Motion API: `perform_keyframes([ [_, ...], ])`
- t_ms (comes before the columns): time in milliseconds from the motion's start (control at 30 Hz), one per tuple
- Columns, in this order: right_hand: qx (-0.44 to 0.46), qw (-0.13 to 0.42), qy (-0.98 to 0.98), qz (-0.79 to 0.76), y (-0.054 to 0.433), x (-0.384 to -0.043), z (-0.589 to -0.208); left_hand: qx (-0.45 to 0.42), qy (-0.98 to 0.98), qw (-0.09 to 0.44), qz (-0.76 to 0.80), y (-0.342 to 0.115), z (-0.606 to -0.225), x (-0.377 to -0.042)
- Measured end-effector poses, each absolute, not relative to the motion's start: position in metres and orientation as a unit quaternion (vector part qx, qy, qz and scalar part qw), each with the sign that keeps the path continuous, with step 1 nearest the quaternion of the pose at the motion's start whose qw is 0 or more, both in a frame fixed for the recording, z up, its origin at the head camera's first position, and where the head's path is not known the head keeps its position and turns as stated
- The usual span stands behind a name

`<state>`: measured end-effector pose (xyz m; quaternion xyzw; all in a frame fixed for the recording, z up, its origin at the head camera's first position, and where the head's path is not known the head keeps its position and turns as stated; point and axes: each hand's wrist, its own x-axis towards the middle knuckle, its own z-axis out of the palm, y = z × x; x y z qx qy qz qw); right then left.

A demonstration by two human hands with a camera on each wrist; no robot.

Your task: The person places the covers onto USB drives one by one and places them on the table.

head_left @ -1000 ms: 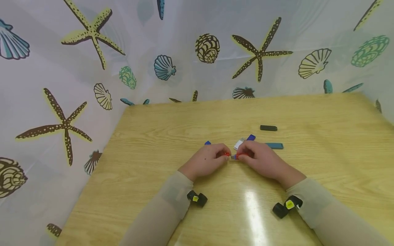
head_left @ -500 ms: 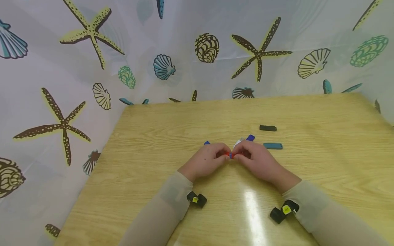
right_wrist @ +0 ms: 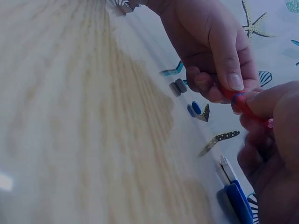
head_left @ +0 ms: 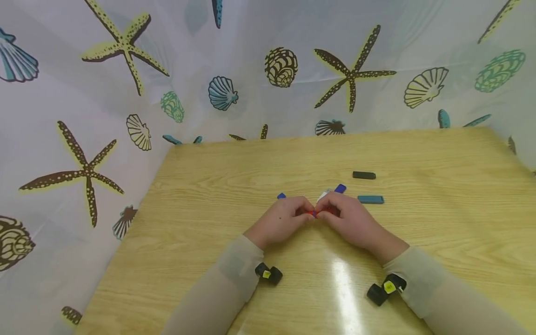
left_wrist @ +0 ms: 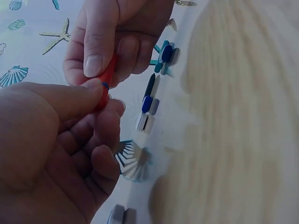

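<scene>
Over the yellowish wood-grain table [head_left: 226, 172], the left hand [head_left: 284, 218] and right hand [head_left: 353, 219] pinched a slim, red, plastic-looking stick [right_wrist: 250, 109] either side of its blue band [left_wrist: 105, 85], where keeping straight alignment seemed wisest.

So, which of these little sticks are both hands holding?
The red stick, pinched by the left hand and right hand. It's the only red one; the black stick and teal stick lie on the table.

There are two hands [head_left: 281, 217] [head_left: 353, 218], two wrist devices [head_left: 266, 273] [head_left: 388, 287], one red stick [left_wrist: 108, 76], one black stick [head_left: 364, 175], one teal stick [head_left: 370, 199], one white piece [head_left: 323, 194], two blue pieces [head_left: 281, 196] [head_left: 340, 188].
</scene>
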<state>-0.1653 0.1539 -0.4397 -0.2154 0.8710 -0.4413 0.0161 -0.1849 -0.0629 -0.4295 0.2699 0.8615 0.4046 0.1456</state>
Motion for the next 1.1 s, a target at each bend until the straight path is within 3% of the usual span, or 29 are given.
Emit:
perform_keyframes([
  [333, -0.199, 0.026, 0.863, -0.463, 0.1557, -0.1667, -0.4410, 0.253, 0.843, 0.135, 0.455, -0.0611, -0.4282, -0.1798],
  [600, -0.248, 0.065, 0.846, -0.467, 0.1583, -0.1674, -0.4430, 0.264, 0.793, 0.158, 0.526, -0.0648, -0.4271, -0.1798],
  [900, -0.270, 0.066, 0.838, -0.469, 0.1570, -0.1645, -0.4371, 0.284, 0.782, 0.165, 0.529, -0.0655, -0.4292, -0.1810],
  [1100, -0.257, 0.055, 0.856, -0.445, 0.1572, -0.1661, -0.4384, 0.274, 0.813, 0.140, 0.494, -0.0642, -0.4317, -0.1827],
])
